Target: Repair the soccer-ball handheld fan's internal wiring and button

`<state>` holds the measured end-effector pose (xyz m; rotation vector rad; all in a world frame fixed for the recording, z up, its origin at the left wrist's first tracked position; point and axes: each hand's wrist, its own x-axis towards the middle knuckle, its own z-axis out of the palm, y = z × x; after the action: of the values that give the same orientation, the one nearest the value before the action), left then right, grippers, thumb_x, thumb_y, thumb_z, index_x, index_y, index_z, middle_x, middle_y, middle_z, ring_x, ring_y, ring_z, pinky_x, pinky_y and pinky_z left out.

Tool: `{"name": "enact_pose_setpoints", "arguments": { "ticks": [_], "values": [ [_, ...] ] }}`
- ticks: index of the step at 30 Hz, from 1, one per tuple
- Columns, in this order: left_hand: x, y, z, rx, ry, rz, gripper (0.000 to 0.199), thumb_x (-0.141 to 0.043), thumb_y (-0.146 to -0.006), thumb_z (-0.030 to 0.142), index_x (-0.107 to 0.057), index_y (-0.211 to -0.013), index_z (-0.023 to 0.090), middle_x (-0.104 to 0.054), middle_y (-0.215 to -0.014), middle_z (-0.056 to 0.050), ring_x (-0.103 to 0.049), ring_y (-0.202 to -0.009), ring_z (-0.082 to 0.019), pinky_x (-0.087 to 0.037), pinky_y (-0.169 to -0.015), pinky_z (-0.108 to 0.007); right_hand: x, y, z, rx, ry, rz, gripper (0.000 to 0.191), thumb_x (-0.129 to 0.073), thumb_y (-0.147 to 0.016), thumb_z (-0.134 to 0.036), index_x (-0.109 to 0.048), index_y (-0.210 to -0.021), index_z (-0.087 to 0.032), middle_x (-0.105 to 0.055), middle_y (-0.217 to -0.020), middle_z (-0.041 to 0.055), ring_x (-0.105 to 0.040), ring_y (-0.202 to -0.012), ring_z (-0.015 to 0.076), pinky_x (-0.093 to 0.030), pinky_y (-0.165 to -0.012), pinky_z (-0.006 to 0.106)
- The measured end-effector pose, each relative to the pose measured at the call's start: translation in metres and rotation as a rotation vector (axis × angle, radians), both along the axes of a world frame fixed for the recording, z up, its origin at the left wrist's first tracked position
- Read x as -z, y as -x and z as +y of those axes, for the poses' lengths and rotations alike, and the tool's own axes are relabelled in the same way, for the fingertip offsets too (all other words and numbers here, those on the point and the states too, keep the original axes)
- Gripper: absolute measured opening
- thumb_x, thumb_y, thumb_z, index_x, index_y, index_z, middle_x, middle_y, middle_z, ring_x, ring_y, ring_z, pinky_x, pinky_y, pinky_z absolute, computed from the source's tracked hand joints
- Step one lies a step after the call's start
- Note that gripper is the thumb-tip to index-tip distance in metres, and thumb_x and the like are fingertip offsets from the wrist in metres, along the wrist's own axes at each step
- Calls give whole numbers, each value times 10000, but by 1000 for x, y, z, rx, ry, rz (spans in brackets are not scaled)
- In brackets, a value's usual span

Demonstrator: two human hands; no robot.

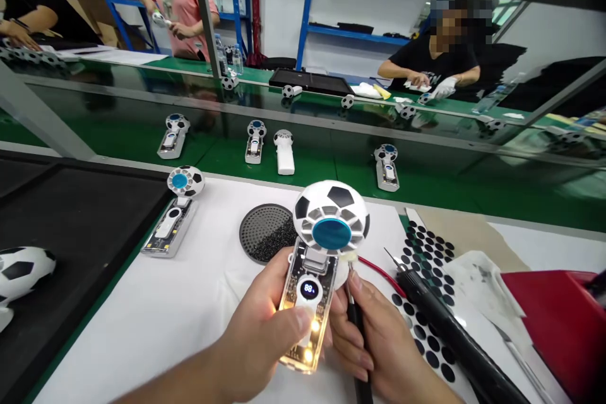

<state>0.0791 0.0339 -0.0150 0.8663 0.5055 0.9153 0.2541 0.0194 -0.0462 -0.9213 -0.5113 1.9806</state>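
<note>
A handheld fan with a soccer-ball head and a clear handle stands tilted up at the centre. Yellow lights glow in its handle, and a small round display is lit. My left hand is wrapped round the handle, its thumb on the front. Beside the handle on the right, my right hand grips a black-handled tool whose metal tip points up near the fan's head. Part of a white piece shows behind the fan, mostly hidden. Another such fan, unlit, lies on the white sheet to the left.
Several fans lie on the green conveyor ahead. Behind the fan sits a round black dish of dark granules. To the right are a sheet of black dots, an electric screwdriver and a red bin. People work across the line.
</note>
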Motion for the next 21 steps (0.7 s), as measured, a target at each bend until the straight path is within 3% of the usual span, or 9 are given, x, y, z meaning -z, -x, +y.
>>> {"name": "enact_pose_setpoints", "arguments": {
  "ticks": [6,13,21],
  "values": [
    [2,-1,-1,14,-11,-3,365,-660,-849,366,-521,-1124,172,-656,-872,-84,-614,-665,-162,-466,-599,-273,0,0,-1,-2,12,19,423,-503,-943,-544,-532,-725,-183,-438,-444,-73,-248,-293,27,-280,-276,127],
    [1,-1,-1,22,26,-47,366,-653,-854,369,-525,-1144,187,-645,-1009,-105,-615,-719,-163,-470,-605,-262,2,-1,-1,3,21,15,432,-520,-931,-559,-537,-721,-182,-435,-442,-73,-247,-297,28,-281,-275,129],
    [4,-3,-2,5,64,-61,378,-662,-841,350,-494,-1141,194,-633,-870,-61,-587,-652,-150,-475,-585,-268,5,-1,0,-4,18,21,428,-481,-954,-547,-543,-732,-187,-420,-434,-77,-256,-289,32,-284,-277,133]
  ]
}}
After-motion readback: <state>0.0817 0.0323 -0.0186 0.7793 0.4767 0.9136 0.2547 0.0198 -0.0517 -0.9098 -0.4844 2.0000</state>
